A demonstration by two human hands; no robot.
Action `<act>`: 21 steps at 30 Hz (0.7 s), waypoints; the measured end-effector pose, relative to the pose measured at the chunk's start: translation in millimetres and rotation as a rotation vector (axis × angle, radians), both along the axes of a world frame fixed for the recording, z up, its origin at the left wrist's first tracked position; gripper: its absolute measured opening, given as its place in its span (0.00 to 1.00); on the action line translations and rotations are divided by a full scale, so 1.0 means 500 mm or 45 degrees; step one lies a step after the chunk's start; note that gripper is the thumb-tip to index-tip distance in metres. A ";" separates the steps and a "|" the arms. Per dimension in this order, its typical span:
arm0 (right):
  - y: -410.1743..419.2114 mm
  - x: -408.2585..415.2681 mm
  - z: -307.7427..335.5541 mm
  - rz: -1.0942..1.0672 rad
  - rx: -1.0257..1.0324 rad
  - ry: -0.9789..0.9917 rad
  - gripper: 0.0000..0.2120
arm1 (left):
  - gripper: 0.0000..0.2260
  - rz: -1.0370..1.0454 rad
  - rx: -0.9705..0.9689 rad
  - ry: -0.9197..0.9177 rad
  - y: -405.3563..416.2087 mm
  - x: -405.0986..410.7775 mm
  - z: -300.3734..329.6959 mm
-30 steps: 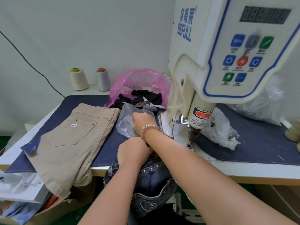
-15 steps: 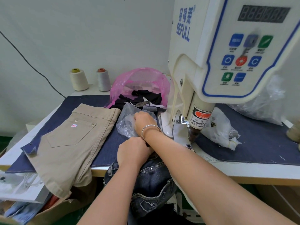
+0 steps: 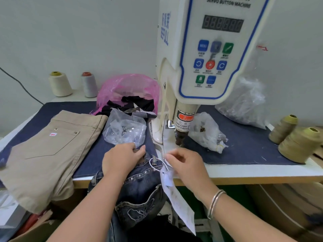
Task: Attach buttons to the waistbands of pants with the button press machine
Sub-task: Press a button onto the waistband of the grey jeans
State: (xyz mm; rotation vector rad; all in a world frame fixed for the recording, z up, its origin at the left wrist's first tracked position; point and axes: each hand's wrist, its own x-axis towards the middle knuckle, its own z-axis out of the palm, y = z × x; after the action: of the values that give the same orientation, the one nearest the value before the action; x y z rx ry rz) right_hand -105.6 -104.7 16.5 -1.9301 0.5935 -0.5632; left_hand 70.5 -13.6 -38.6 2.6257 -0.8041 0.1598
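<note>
**Jeans waistband at counter edge, both hands on it**

Dark blue jeans hang over the front edge of the counter, waistband up on the navy denim cover, just in front of the button press machine. The press head stands directly behind the waistband, not touching it.

Left hand: fingers curled onto the waistband, grip holding the fabric at its top edge.

Right hand: thumb and forefinger pinched narrow near the waistband end by the white tag string; what the grip holds is blurred, cannot tell. A white paper hang tag dangles below this hand. Silver bangles on the right wrist.

Clear bag of metal buttons lies just beyond the left hand. Khaki pants lie flat at the left of the counter. Pink plastic bag with dark fabric behind the button bag. Thread cones at back left; olive thread cones at right.
</note>
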 end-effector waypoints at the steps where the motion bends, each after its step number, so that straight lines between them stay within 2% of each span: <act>1: -0.020 -0.018 0.000 -0.065 0.073 0.007 0.07 | 0.23 0.000 -0.004 -0.014 -0.001 0.002 -0.003; 4: -0.069 -0.033 0.001 -0.201 0.262 0.003 0.05 | 0.23 0.011 -0.015 -0.034 -0.002 0.003 -0.007; 8: -0.095 -0.017 0.005 -0.137 0.339 0.066 0.06 | 0.23 0.017 -0.028 -0.030 -0.003 0.002 -0.008; 21: -0.117 0.006 0.014 0.075 0.153 0.179 0.07 | 0.23 0.023 -0.002 -0.041 -0.005 0.002 -0.005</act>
State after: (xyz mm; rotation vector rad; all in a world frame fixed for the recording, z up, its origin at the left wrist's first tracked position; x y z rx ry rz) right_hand -102.9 -163.0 23.5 -1.8770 0.6431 -0.3486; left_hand 71.5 -16.0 -41.0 2.6355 -0.7909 0.2080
